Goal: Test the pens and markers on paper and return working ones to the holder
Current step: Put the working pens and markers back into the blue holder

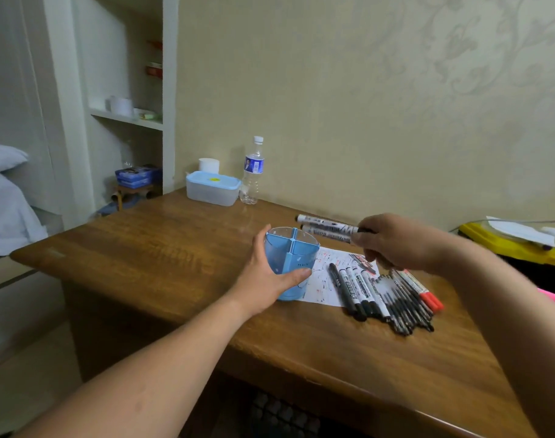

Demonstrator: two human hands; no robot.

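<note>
Table [143, 248]: set against the wall, a shelf unit [127, 118] to its left.
Holder [293, 251]: stood mid-table, touching the left edge of the paper [326, 279], gripped from the left by the left hand [266, 276].
Pens [386, 295]: laid side by side across the paper's right part and the table before it.
Markers [326, 226]: two held by the right hand [393, 241] above the table, behind the paper, right of the holder.
Box [213, 188]: placed at the far left corner, a roll [208, 165] behind it, a bottle [252, 172] just right.
</note>
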